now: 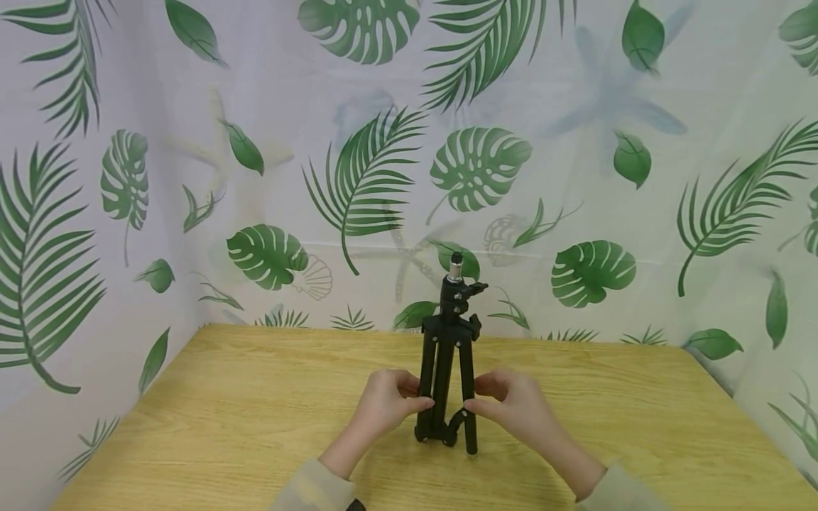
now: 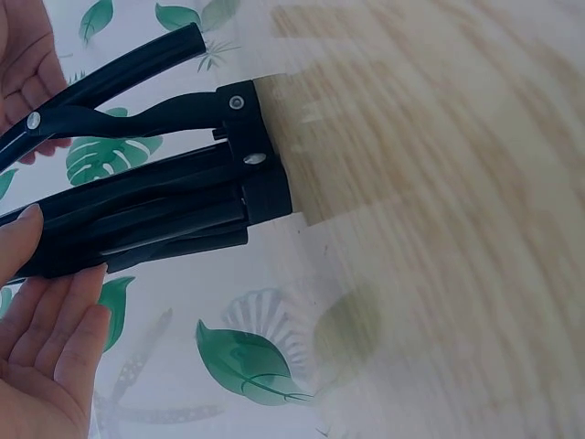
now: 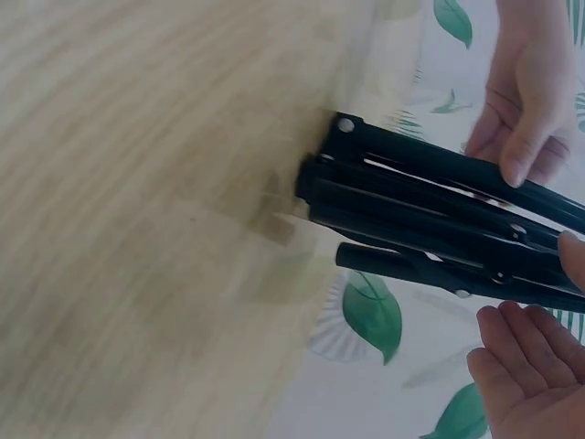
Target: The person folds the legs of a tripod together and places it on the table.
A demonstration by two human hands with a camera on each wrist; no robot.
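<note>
A black tripod stand (image 1: 447, 341) with a silver stud on top stands upright over the table, its legs nearly folded together. My left hand (image 1: 391, 401) pinches a leg on the left side between thumb and fingers. On the other side, my right hand (image 1: 511, 404) pinches the right leg (image 1: 469, 372), which is swung slightly outward at its foot. In the left wrist view a brace (image 2: 164, 114) links that angled leg to the lower hub (image 2: 260, 165). The right wrist view shows the folded legs (image 3: 430, 210) between both hands, close over the wood.
A wood-grain table (image 1: 255, 397) spreads out beneath the hands. Behind it and along the sides hangs a white cloth (image 1: 396, 305) printed with green leaves. Low in the head view, a small dark object (image 1: 356, 505) shows by the left sleeve.
</note>
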